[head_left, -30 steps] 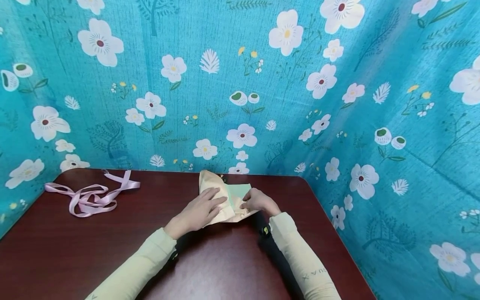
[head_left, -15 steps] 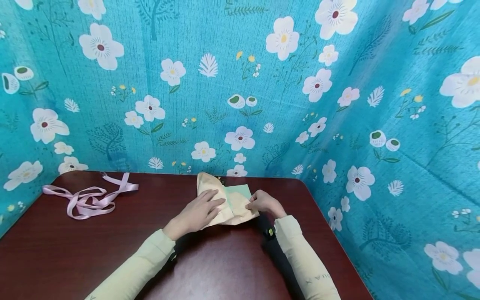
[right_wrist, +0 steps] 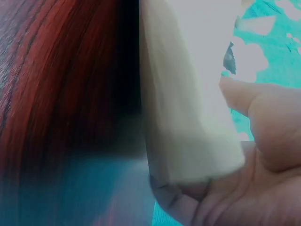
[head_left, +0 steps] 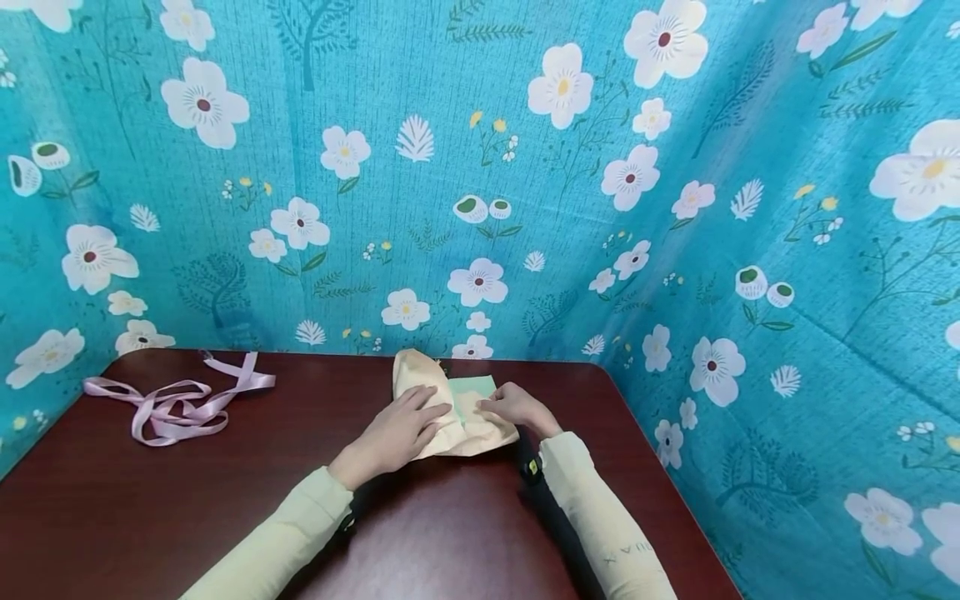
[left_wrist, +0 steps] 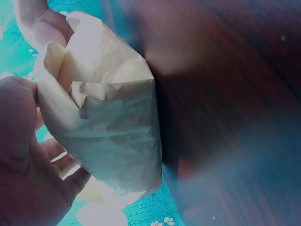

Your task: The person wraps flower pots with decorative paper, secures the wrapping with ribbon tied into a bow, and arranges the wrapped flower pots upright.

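A crinkled sheet of cream paper (head_left: pixel 414 375) is folded over on itself near the table's far edge, with a pale green area (head_left: pixel 472 386) showing between its folds. My left hand (head_left: pixel 393 432) rests on the paper's left part, fingers spread and fairly straight. In the left wrist view a creased, turned-over corner (left_wrist: pixel 89 96) stands out on the paper. My right hand (head_left: pixel 522 407) pinches the right-hand flap. From the right wrist, the fingers (right_wrist: pixel 183 205) curl under the flap's end while the thumb (right_wrist: pixel 237 92) lies along its side. What the folds cover is hidden.
A tangled pink ribbon (head_left: pixel 180 410) lies at the table's far left. Blue flowered cloth (head_left: pixel 337 183) hangs right behind the dark red-brown table (head_left: pixel 442 533) and along its right side. A small dark thing (head_left: pixel 444 365) peeks out behind the paper.
My right hand has shifted slightly right and then back left with the flap, which lies smoother and fuller than before. The left hand has stayed on the paper. The head view has tilted slightly.
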`<state>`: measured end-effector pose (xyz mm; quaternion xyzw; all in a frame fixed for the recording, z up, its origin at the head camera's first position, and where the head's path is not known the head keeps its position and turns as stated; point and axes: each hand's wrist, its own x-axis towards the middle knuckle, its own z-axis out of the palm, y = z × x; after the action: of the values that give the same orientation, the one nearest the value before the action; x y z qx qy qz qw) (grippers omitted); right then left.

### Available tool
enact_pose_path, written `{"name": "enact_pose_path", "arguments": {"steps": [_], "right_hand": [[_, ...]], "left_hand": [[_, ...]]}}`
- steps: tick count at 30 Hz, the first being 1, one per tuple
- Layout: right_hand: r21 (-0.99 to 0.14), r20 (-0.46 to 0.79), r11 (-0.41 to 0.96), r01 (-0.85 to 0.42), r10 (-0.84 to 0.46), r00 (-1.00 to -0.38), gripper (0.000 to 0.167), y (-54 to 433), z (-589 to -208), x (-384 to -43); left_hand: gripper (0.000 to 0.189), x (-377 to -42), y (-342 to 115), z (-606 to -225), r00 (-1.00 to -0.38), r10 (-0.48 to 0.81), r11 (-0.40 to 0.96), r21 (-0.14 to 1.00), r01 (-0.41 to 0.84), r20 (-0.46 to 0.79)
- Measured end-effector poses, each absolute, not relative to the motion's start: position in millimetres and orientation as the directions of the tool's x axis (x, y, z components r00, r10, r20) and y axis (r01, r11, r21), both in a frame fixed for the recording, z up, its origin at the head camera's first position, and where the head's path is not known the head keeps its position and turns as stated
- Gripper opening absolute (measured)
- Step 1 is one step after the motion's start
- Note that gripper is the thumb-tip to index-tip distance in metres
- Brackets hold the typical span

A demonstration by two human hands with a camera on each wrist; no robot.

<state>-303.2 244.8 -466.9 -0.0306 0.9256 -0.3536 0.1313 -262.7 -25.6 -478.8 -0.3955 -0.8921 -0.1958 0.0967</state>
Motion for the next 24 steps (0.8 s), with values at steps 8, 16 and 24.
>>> {"name": "enact_pose_path", "arguments": {"steps": [8,16,24], "right_hand": [[-0.630,-0.212,0.770,0.100,-0.047,-0.976,0.054,239,-471,-311],[-0.588,-0.173,0.790,0.171,0.084,-0.981,0.050,244,-471,-310],[-0.510,-0.197,0.835,0.204,0.118,-0.973,0.053,242,-473,-307]], "left_hand": [[0.036,-262,-28,-480,-0.650,0.668,0.597,0.260,0.758,0.361],[0.031,-265,-22,-475,-0.621,0.679,0.580,0.233,0.780,0.391],[0.031,-267,-14,-477,-0.628,0.678,0.588,0.230,0.775,0.382]]}}
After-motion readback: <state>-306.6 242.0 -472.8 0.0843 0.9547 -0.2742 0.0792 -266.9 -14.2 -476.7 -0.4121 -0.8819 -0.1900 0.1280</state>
